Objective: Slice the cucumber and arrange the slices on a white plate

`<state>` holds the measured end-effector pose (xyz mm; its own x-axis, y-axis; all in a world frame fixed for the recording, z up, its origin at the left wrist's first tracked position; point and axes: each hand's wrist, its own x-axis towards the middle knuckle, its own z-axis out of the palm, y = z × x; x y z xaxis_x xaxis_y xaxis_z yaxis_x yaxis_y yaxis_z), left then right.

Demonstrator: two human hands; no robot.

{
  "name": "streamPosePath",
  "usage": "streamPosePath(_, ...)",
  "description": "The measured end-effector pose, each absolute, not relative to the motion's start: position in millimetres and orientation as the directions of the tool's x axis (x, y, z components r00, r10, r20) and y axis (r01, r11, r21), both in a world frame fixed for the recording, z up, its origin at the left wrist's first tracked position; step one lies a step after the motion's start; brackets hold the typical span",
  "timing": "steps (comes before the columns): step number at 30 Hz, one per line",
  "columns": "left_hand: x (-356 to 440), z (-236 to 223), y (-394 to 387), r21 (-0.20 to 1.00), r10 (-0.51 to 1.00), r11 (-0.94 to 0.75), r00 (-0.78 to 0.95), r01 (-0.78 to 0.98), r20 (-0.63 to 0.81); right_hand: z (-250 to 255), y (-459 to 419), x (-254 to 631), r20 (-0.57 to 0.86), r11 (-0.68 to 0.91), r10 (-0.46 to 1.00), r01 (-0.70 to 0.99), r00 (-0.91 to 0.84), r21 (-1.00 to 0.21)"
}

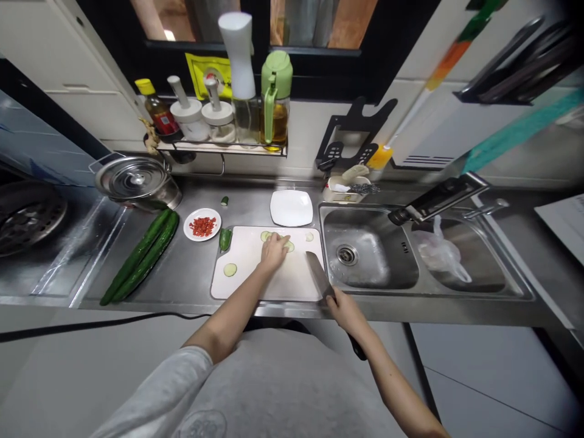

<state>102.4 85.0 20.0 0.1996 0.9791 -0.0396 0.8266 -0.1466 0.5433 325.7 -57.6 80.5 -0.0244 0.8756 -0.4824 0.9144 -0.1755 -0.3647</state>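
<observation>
Green and glossy, two long cucumbers [141,258] lie side by side, well left of the white cutting board [249,286]. Between them and the board, a small round plate [188,232] holds chopped red bits [203,226]. A short green chunk [225,239] sits at the board's far left corner, and one round slice [230,269] lies alone on its left part. Near the middle of its far half, your left hand [272,252] rests over pale green slices [290,246]; whether the fingers pinch them or only press, I cannot tell. Just beyond the board's far edge is a white square plate [291,208]. A small pale piece [309,236] lies near the board's far right corner. Your right fingers are wrapped round the handle of the knife [319,274], your right hand [345,308] just off the near right corner, blade slanting over the board. You seem to be arranging slices between cuts; the next move likely calls for steadying them, fingertips clear of the blade.
</observation>
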Motion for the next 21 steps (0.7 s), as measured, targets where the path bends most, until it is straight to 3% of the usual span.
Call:
streamPosePath(15, 112.3, 29.4, 104.6, 0.431, 0.909, -0.337, 0.408, 0.837, -0.081, 76.1, -59.7, 335.2, -0.494, -0.208, 0.870, 0.907, -0.001, -0.367)
streamPosePath(18, 110.1, 39.1, 100.4, 0.481, 0.920, -0.298, 0.383, 0.825, -0.086, 75.7, -58.4, 334.4, -0.481, -0.190, 0.877, 0.910, -0.012, -0.368)
streamPosePath(21, 97.5, 43.8, 90.3, 0.561, 0.946, -0.138, 0.276, 0.816, -0.169, 74.7, -56.5, 333.1, -0.477, -0.183, 0.878, 0.906, -0.023, -0.381)
